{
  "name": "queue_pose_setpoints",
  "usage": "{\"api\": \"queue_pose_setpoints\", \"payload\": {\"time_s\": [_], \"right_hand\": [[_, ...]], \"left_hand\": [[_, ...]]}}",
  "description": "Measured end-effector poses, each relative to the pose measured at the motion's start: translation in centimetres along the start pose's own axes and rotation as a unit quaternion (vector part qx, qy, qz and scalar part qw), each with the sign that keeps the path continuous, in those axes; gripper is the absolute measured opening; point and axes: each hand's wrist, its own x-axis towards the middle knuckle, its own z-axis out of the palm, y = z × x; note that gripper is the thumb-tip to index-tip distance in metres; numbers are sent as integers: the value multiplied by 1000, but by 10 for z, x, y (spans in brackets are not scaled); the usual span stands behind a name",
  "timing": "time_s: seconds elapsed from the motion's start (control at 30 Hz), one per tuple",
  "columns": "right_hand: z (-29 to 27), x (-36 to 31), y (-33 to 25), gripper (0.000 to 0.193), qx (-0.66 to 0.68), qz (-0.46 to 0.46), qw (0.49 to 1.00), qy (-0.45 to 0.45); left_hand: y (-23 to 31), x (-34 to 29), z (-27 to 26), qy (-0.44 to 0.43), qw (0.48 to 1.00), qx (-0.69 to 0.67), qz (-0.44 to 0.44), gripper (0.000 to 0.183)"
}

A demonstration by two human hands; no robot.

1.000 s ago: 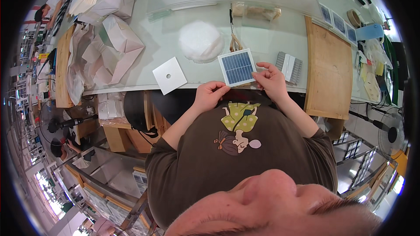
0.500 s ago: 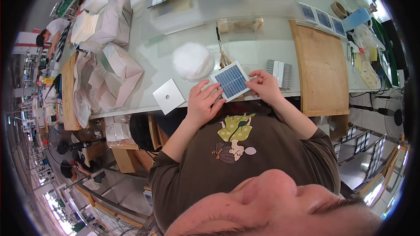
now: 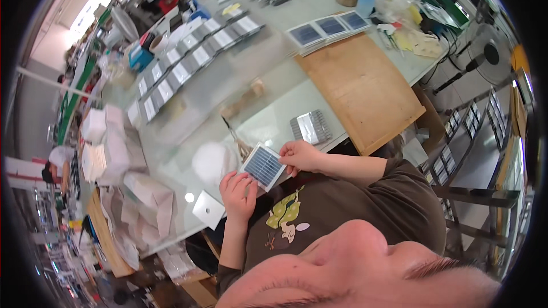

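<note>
A small blue solar panel (image 3: 264, 165) with a white border is held tilted between my two hands at the table's front edge. My left hand (image 3: 238, 195) is closed on its left lower corner, the fingers curled over the edge. On the opposite side my right hand (image 3: 300, 157) pinches the panel's right edge between thumb and fingers. A round white fluffy wad (image 3: 211, 163) lies just beyond my left hand. Closer to the edge rests a white square plate (image 3: 209, 210) with a small hole. A brush-like tool (image 3: 242, 147) with a dark handle lies behind the panel.
A grey ribbed stack with a white band (image 3: 311, 127) sits beyond my right hand, beside a wooden board (image 3: 362, 91). More solar panels (image 3: 329, 27) lie past the board. Rows of similar grey stacks (image 3: 200, 55) stand farther back. Crumpled wrapping (image 3: 149, 202) covers the left side.
The view has swung toward the right, so the table appears slanted. Both hands keep their hold on the solar panel, which stays in nearly the same place.
</note>
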Motion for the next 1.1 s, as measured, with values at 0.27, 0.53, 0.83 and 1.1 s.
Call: {"api": "queue_pose_setpoints", "payload": {"time_s": [0.27, 0.53, 0.83, 1.1], "right_hand": [[-176, -20, -71, 22, -171, -202, 887, 379], [-488, 75, -104, 20, -226, -273, 709, 609], [-425, 91, -111, 25, -417, -283, 591, 630], [-101, 51, -98, 44, -590, -435, 663, 151]], "left_hand": [[2, 10, 0, 94, 992, -78, -45, 16], [9, 5, 10, 107, 990, -75, -47, 15], [19, -2, 2, 116, 989, -49, -77, 16], [6, -8, 4, 107, 987, -100, -62, 16]]}}
